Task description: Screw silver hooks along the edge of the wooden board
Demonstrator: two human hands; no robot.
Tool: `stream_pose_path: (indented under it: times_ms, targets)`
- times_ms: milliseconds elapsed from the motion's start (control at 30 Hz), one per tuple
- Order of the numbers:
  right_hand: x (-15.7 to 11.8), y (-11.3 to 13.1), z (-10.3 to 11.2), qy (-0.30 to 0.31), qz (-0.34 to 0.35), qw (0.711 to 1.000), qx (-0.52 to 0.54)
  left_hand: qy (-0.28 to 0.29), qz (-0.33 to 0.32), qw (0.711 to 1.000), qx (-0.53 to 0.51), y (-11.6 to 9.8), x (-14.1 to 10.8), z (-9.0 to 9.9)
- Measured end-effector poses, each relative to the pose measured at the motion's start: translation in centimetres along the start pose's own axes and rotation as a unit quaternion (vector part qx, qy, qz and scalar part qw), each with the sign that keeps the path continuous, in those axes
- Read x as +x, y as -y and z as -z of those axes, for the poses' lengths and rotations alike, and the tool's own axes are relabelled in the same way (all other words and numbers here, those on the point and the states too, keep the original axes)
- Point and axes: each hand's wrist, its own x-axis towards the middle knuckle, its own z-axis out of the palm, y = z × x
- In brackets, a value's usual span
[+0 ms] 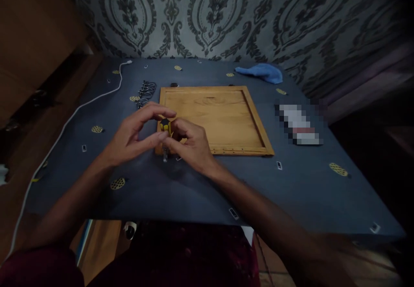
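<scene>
While the left hand (pixel 136 134) curved parted fingers around the screwdriver (pixel 165 126), the right hand (pixel 194 145) pinched it, near the panel's (pixel 223 119) 8 o'clock.

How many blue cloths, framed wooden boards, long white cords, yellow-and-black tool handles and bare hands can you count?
Crumpled blue cloth: 1
Framed wooden board: 1
Long white cord: 1
Yellow-and-black tool handle: 1
Bare hands: 2, left hand and right hand
Total: 6
</scene>
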Motion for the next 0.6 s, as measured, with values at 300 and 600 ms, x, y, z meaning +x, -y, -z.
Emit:
stream_pose_path:
  times_ms: [300, 600]
  targets:
    - [-0.1, -0.4, 0.4, 0.012, 0.003, 1.0, -0.015, -0.068, -0.022, 0.997, 0.028, 0.1, 1.2, -1.0]
    - [-4.4, -3.6, 2.5, 0.11, 0.056, 0.982, -0.144, -0.071, 0.057, 0.996, -0.021, 0.8, 0.1, -1.6]
